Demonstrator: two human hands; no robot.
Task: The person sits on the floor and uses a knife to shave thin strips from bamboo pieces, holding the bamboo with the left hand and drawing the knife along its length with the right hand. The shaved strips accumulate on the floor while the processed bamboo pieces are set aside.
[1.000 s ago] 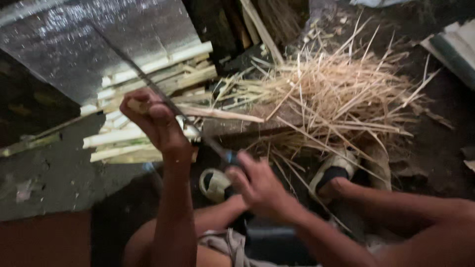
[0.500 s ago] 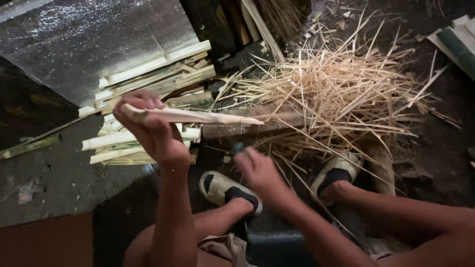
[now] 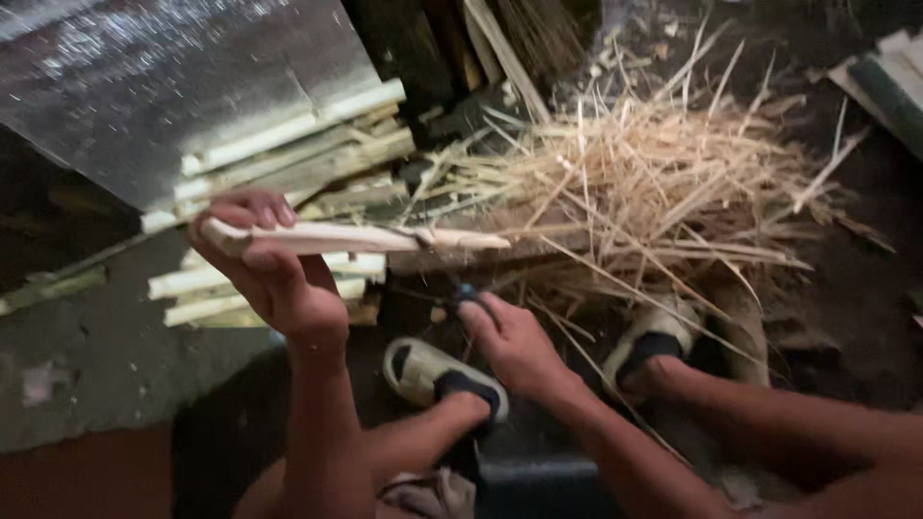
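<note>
The left hand [image 3: 274, 279] was closed around the near end of a pale, flat split strip of wood or bamboo [image 3: 356, 236], thumb on top and fingers [image 3: 252, 209] curled over its far edge. It held the strip level, so the long free end pointed toward three o'clock and reached a dark log block [image 3: 481, 252] there, apparently as a rest. The right hand [image 3: 514, 341], at about five o'clock from the strip's tip, was wrapped around a small dark handle [image 3: 466, 291]; the rest of that tool was hidden, and I could not tell its kind.

Beyond the tip, from one to three o'clock, lay a loose heap of straw-coloured slivers [image 3: 663, 183]. Behind the left hand, at eleven o'clock, a stack of pale split lengths [image 3: 288, 154] lay against a shiny grey sheet [image 3: 144, 86]. Two feet in light sandals with dark straps [image 3: 437, 375] bracketed the work spot on the dark ground [image 3: 865, 288]. Open room was mainly toward the right edge; the heap and stack crowded the strip's far side.
</note>
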